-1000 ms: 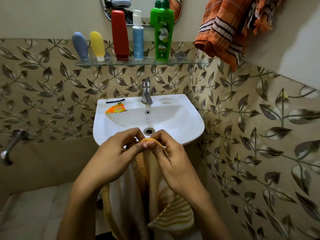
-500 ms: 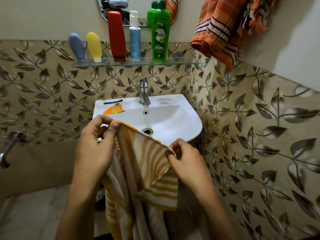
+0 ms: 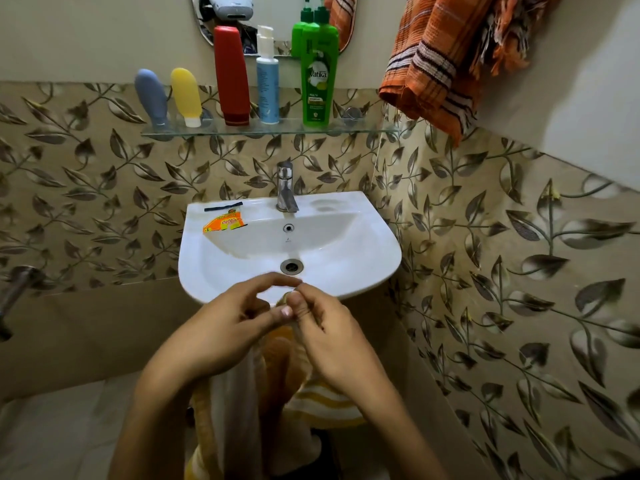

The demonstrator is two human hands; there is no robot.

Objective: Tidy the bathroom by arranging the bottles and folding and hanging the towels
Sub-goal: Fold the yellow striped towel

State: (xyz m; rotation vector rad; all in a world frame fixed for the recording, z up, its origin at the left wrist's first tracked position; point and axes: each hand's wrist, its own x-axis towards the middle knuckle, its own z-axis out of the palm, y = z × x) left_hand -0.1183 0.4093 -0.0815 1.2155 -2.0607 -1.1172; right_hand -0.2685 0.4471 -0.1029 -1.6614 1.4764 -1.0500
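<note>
My left hand [image 3: 221, 336] and right hand [image 3: 332, 341] meet fingertip to fingertip, both pinching the top edge of the yellow striped towel [image 3: 277, 386], which hangs down between my wrists. Just beyond my fingers sits the white sink [image 3: 363, 251]. Higher up, the glass shelf [image 3: 363, 131] carries the bottles, the green bottle [image 3: 318, 77] straight ahead. Up to my right hangs the orange towel [image 3: 436, 60].

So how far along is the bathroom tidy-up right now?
Done, it seems: five bottles stand in a row on the shelf, and the orange towel hangs on the wall. In hand: the left hand and right hand pinch the yellow towel together at its top, mid-fold. Left: finish folding and hang it. A sachet sits on the sink.
</note>
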